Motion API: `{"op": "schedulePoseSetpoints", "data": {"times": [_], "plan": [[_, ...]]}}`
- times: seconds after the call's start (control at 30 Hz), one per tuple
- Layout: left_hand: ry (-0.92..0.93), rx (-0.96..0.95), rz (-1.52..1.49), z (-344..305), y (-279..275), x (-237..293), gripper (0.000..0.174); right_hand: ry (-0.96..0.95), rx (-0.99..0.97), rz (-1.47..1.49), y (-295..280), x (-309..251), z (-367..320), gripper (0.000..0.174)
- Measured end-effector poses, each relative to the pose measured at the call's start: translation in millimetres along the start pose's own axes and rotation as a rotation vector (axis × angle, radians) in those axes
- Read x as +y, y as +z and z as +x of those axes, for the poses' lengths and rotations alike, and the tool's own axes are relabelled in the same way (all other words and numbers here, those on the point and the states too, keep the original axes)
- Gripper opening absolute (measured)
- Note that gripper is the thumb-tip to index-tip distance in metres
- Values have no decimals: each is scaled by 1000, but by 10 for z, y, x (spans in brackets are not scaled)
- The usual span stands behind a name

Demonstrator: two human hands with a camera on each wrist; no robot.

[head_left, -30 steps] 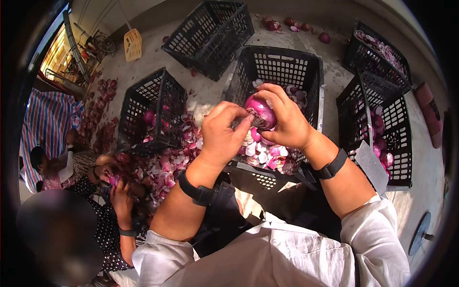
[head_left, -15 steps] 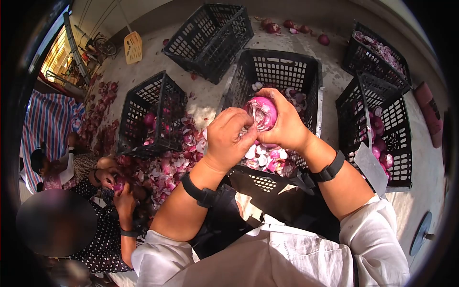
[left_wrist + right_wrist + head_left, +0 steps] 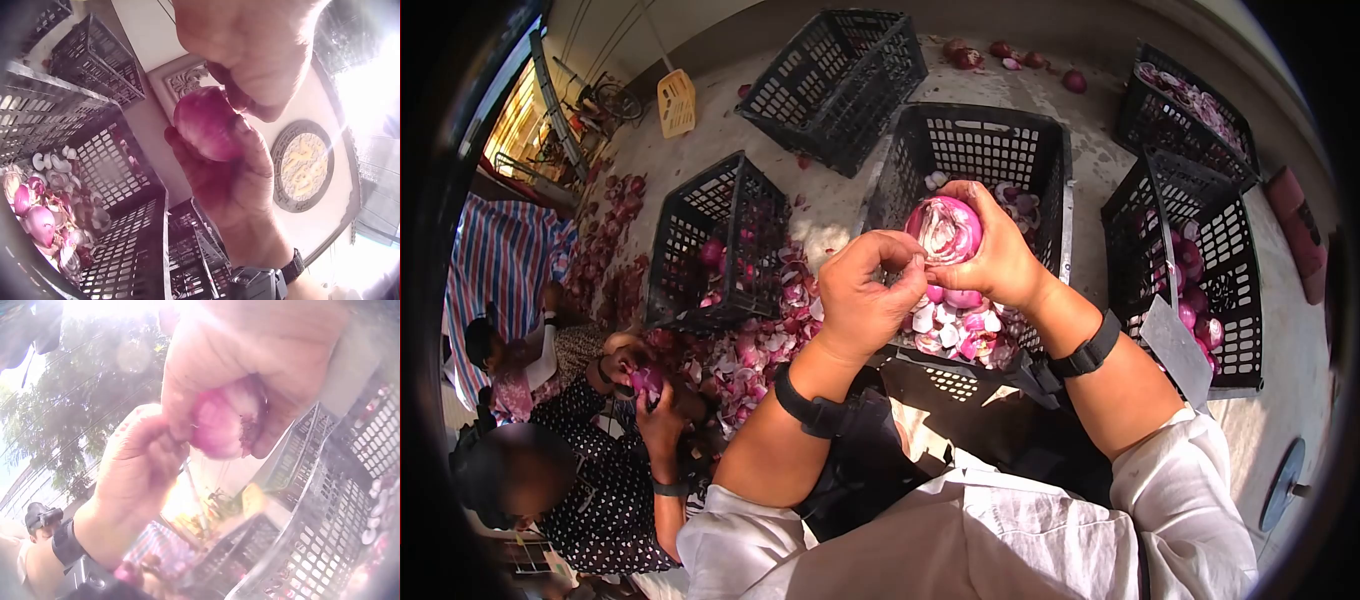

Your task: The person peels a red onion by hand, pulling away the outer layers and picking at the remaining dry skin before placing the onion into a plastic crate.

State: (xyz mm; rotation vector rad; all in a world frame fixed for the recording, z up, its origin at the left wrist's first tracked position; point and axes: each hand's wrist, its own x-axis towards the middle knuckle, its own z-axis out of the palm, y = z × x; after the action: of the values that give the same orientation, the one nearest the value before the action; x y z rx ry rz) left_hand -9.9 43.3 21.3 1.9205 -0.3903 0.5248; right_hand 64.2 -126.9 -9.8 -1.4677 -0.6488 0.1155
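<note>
A red onion [image 3: 948, 232] with a pale, layered patch facing up is held above a black plastic crate [image 3: 990, 128]. My right hand [image 3: 1008, 262] grips it from the side, fingers and thumb wrapped around it. At the onion's lower left edge, the thumb and forefinger of my left hand [image 3: 868, 292] come together in a pinch at its skin; the other fingers are curled. The left wrist view shows the onion's [image 3: 209, 124] smooth purple side in the right palm. Onion peels [image 3: 970, 328] and pieces lie in the crate beneath.
More black crates stand around: one at left [image 3: 718, 225], one behind [image 3: 830, 85], one at right [image 3: 1245, 290] with onions. Loose peels [image 3: 750, 350] cover the floor at left. A person [image 3: 600, 500] sits there, holding another onion [image 3: 646, 383]. A yellow dustpan-like scoop [image 3: 676, 102] stands farther back.
The onion has turned so its pale patch faces up more fully. My left hand first worked over its face, then moved slightly down and left to its edge. The right hand keeps its grip.
</note>
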Motion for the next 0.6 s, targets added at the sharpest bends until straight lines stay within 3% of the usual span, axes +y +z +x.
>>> {"op": "schedulePoseSetpoints", "data": {"times": [0.13,0.27,0.37,0.47,0.6], "plan": [[-241,-167,-311,-64,-68,21,13,36,40,32,-131,114,53,88],[-444,-277,-406,-56,-94,127,14,35,65,70,-144,91,53,83],[-263,-430,-138,-27,-152,18,13,18,61,111,-114,102,42,82],[-64,-225,-25,16,-103,59,12,-16,50,31,-94,113,39,84],[18,36,193,62,-54,-24,13,-108,30,-149,-39,102,5,83]]}}
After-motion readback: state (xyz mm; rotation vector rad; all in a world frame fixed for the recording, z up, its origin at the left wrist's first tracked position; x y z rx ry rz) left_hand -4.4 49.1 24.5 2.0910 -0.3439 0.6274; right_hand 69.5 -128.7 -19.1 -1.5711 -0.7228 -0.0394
